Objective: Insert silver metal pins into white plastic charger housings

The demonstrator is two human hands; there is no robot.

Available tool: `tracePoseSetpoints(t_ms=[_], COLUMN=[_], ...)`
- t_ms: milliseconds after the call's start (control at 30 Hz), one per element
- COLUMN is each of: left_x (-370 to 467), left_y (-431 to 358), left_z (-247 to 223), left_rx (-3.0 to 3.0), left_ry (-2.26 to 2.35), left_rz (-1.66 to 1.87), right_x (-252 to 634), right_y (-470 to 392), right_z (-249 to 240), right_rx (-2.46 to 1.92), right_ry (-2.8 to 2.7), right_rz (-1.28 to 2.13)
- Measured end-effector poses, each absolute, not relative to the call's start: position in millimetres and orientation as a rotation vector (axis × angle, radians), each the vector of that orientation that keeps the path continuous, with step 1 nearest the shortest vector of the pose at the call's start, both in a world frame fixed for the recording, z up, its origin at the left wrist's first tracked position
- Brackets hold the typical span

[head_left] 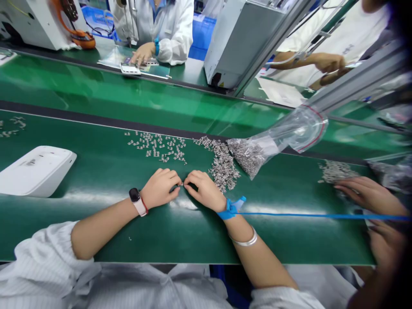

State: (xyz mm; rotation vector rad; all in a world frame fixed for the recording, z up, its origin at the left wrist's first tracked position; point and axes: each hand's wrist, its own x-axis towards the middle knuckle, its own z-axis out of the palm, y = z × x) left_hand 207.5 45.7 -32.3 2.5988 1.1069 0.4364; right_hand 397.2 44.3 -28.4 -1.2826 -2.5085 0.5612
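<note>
My left hand (161,187) and my right hand (205,189) meet fingertip to fingertip above the green work surface (151,236). Pinched between them is a tiny metal part (181,185), too small to make out in detail. Just beyond my hands lies a loose scatter of small metal parts (156,144). A denser heap of similar parts (224,166) sits beside my right hand. Behind that heap, a clear zip bag (254,154) lies on its side, partly filled with the same kind of parts. A blue wrist strap (229,210) circles my right wrist.
A white plastic housing (38,171) lies at the left. The strap's blue cord (322,216) stretches rightward. At right, a co-worker's hands (373,197) are near another metal heap (336,171). Across the green belt (128,96), another person's hand (143,53) works beside a grey machine (241,38).
</note>
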Motion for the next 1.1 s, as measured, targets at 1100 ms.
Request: tracePoseSetpoints(t_ms=[1100], left_x=[199], left_y=[55], left_z=[-32], left_rx=[2.504], left_ry=[1.244], left_rz=[0.574], right_x=[390], right_y=[61], right_z=[-19], right_rx=[-1.094], right_ry=[-2.521], right_rz=[0.583])
